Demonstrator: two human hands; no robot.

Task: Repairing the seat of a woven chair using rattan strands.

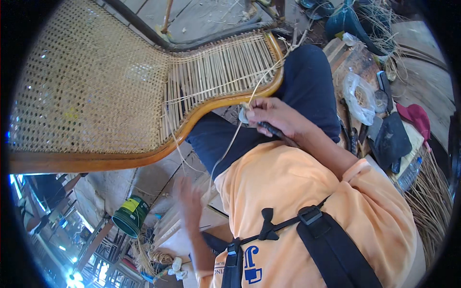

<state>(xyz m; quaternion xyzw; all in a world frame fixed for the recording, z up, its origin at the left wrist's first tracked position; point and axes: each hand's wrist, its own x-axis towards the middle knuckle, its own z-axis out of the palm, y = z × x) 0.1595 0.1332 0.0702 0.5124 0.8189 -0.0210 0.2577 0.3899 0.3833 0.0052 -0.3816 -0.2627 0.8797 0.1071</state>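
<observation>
A curved wooden chair frame (206, 106) lies across the left and over my lap. Part of it carries a close-woven cane panel (96, 81); beside that, pale cane strips (225, 67) run side by side in a row. Just below the frame's edge, my right hand (276, 116) is closed around a dark-handled tool (272, 129), with a small greyish end at its fingertips. A loose cane strand (232, 144) passes by those fingers and loops down to the left. Smeared by motion, my left hand (188, 194) is lower, near the loop; its fingers are unclear.
At the right, a board holds a clear plastic bag (359, 98), dark tools and a black flat piece (390, 139). A red cap (415, 120) and bundled cane (434, 206) lie beyond. A green bucket (130, 216) stands lower left, a dark teal container (353, 26) upper right.
</observation>
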